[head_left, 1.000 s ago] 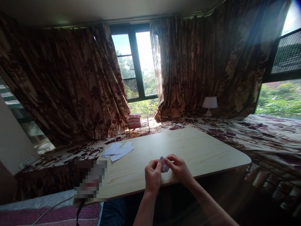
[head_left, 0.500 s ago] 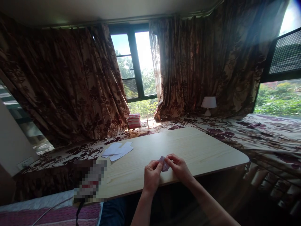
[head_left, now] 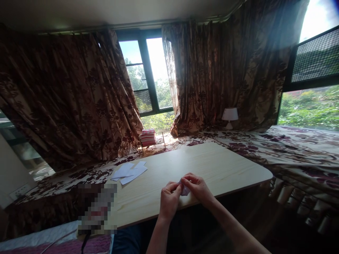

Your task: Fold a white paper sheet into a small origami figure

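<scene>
Between both hands, close to the near edge of the table, is a small folded piece of pale paper (head_left: 185, 191). My left hand (head_left: 170, 196) pinches its left side with thumb and fingertips. On the other side, my right hand (head_left: 196, 186) grips the upper right part, its thumb near the left one. The fingers cover much of the paper, so its exact folded shape is hidden. Several loose white sheets of paper (head_left: 134, 175) lie overlapping on the table to the left of my hands.
The light wood table (head_left: 225, 158) has rounded corners. A blurred-out object (head_left: 96, 210) with a cable sits on its left end. Behind stand a stack of striped cloths (head_left: 148, 137) and a small white lamp (head_left: 230, 114) on a flowered cover.
The view has turned slightly right. My right hand's fingers have moved over the top of the folded paper, and less of it shows now.
</scene>
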Demonstrator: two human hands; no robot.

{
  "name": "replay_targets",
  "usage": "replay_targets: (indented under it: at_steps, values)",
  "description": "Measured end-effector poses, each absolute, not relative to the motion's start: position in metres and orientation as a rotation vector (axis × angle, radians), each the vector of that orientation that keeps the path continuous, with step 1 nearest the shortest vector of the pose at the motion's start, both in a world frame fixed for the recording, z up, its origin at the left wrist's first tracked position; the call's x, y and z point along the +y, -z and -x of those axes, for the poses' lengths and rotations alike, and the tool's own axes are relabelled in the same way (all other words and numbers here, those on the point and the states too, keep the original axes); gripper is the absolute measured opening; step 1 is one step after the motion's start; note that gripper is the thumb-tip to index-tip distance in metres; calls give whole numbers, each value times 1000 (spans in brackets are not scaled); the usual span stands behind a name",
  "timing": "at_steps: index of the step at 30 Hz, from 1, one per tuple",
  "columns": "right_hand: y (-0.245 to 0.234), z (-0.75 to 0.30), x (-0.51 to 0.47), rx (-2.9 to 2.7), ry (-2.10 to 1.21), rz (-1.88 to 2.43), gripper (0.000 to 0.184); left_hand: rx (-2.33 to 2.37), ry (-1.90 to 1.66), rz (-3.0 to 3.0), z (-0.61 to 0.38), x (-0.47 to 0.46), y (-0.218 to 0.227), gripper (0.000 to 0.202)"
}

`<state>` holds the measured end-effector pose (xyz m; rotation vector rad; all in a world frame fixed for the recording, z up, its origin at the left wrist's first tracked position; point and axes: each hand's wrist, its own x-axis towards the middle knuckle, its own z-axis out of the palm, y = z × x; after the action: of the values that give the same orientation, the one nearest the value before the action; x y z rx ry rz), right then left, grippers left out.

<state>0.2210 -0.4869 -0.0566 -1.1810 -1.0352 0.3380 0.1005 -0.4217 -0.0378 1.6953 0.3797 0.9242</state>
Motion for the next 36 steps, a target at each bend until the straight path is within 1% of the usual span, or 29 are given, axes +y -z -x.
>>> replay_targets:
  at_steps: [6, 16, 29, 36]
  values:
    - [58, -225, -487, -1016, -308, 1191, 21, 381, -941, -1719, -101, -419, 38, 23]
    - [64, -227, -485, -974, -295, 1203, 21, 374, -912, -1801, -104, -424, 37, 18]
    - [64, -224, -483, -974, -291, 1174, 18, 427, -969, -1847, -104, -425, 39, 21]
    - [60, -220, -484, -932, -315, 1130, 26, 438, -998, -1851, -100, -426, 37, 24]
